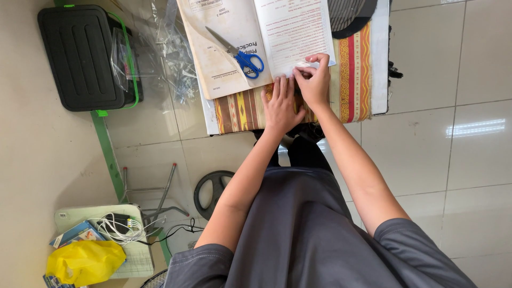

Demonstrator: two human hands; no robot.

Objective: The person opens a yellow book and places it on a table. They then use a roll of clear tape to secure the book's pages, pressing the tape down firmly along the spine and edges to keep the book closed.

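Observation:
An open book [250, 37] lies on a small table covered with a striped patterned cloth [352, 80]. Blue-handled scissors [240, 53] rest across the book's left page. My right hand [313, 80] pinches a small clear strip, apparently tape, at the lower corner of the right page. My left hand [280, 106] lies flat with fingers apart on the cloth just below the book's bottom edge, beside the right hand.
A black plastic case with green trim [80, 56] sits on the floor at the upper left, with clear plastic bags [165, 48] beside it. At lower left stand a yellow bag [85, 261], white cables [120, 226], a metal frame [154, 197] and a dark round wheel [213, 189].

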